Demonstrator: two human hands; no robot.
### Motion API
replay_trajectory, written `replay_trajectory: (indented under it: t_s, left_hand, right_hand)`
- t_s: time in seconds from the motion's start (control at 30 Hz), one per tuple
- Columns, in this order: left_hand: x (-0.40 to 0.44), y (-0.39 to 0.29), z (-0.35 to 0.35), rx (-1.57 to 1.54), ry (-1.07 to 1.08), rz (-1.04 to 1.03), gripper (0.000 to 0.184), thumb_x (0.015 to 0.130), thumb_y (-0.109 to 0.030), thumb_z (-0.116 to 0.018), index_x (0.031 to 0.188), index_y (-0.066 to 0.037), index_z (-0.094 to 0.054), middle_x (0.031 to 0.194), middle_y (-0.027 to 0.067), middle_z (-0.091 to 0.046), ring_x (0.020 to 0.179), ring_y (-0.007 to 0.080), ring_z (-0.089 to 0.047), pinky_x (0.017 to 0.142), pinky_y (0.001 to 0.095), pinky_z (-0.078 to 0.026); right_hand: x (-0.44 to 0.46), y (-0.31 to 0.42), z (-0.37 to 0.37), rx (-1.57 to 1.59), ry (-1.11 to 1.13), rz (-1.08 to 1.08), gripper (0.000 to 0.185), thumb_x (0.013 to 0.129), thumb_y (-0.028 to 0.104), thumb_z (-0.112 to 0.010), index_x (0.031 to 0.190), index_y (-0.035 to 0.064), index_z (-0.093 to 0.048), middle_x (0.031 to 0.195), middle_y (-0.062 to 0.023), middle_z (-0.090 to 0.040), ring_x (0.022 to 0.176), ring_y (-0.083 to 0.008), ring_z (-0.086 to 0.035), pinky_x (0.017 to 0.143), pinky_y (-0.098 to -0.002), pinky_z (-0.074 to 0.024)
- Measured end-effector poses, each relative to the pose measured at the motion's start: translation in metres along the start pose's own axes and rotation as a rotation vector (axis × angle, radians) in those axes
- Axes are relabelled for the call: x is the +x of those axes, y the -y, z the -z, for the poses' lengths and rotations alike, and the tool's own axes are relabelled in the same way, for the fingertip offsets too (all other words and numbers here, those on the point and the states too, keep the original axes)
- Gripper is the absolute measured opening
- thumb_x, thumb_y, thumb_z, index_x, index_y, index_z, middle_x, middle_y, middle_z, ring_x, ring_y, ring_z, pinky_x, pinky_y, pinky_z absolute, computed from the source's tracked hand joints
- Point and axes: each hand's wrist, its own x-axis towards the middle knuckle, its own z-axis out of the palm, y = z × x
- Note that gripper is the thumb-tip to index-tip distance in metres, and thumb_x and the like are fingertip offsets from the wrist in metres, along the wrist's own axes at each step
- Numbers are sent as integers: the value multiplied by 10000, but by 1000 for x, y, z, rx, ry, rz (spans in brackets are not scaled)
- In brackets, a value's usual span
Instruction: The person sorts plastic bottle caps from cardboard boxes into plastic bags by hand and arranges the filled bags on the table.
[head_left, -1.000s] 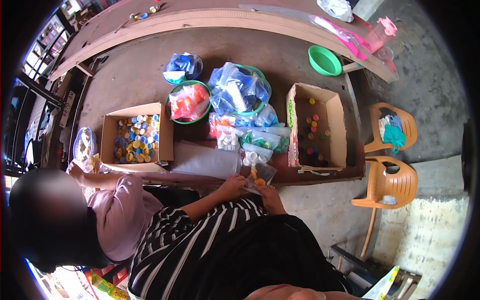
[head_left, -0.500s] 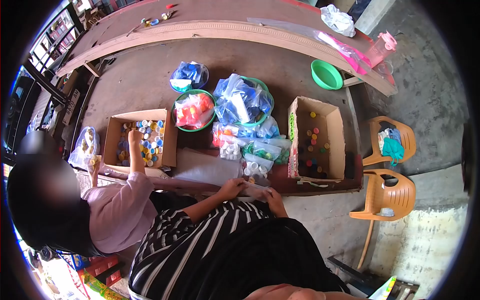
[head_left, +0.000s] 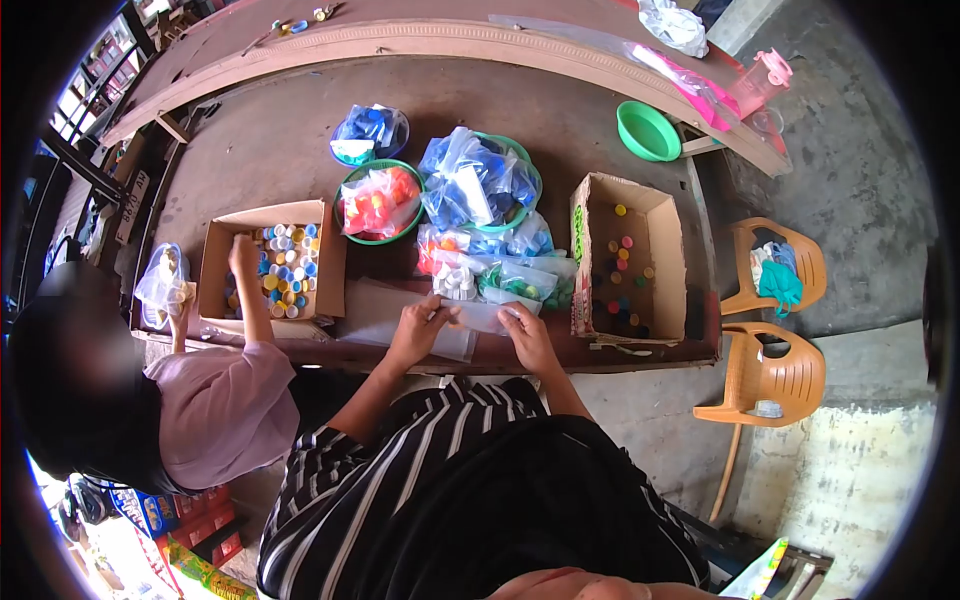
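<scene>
A clear plastic bag is stretched between my hands above the table's front edge. My left hand pinches its left end, and my right hand pinches the right end. What the bag contains is hard to make out. Just beyond it lie filled bags of white caps and green caps. Flat plastic sheets or bags rest on the table to the left of my left hand.
Behind are baskets with bags of red caps and blue caps. A cardboard box with loose caps stands at right. At left, a co-worker's hand is over another cap box. A green basin is farther back.
Both my hands have moved forward and up from my lap to over the table edge, carrying the plastic bag. The co-worker's hand has shifted left within the box.
</scene>
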Motion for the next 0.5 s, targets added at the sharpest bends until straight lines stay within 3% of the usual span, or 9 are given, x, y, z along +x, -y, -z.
replay_trajectory:
  t_s: [0.07,0.1,0.23,0.33,0.5]
  left_hand:
    - [-17,15,-3,16,-5,-20,178,907,-144,-628,873,30,-627,809,158,-704,761,278,-696,682,358,-508]
    - [-27,37,-9,-18,27,36,180,909,-155,-619,884,23,-636,825,159,-704,786,286,-695,707,361,-510]
    - [-67,100,-35,28,86,183,248,923,-234,-616,936,8,-664,809,149,-685,779,246,-677,728,374,-503]
    - [-75,104,-37,-19,71,330,263,930,-252,-613,951,6,-658,791,167,-670,751,258,-662,716,377,-498]
    - [-72,108,-41,118,49,399,321,944,-314,-596,905,5,-605,808,209,-663,806,410,-644,704,436,-501]
  right_hand:
    - [-9,-26,-10,-66,27,-25,281,983,265,-564,1084,5,-595,803,-145,-601,711,-151,-547,688,-295,-458]
    - [-13,-39,-12,-128,83,-78,297,977,281,-563,1096,11,-594,819,-182,-607,736,-229,-608,694,-328,-470]
    - [-39,-95,-27,-197,236,-145,312,961,306,-558,1050,9,-600,885,-224,-630,872,-390,-644,740,-408,-483]
    - [-48,-102,-31,-174,226,-148,314,959,312,-557,1016,6,-596,886,-227,-627,851,-374,-643,742,-402,-483]
    - [-43,-106,-30,-150,217,-205,297,959,299,-560,1043,15,-569,873,-186,-623,806,-309,-635,739,-386,-482]
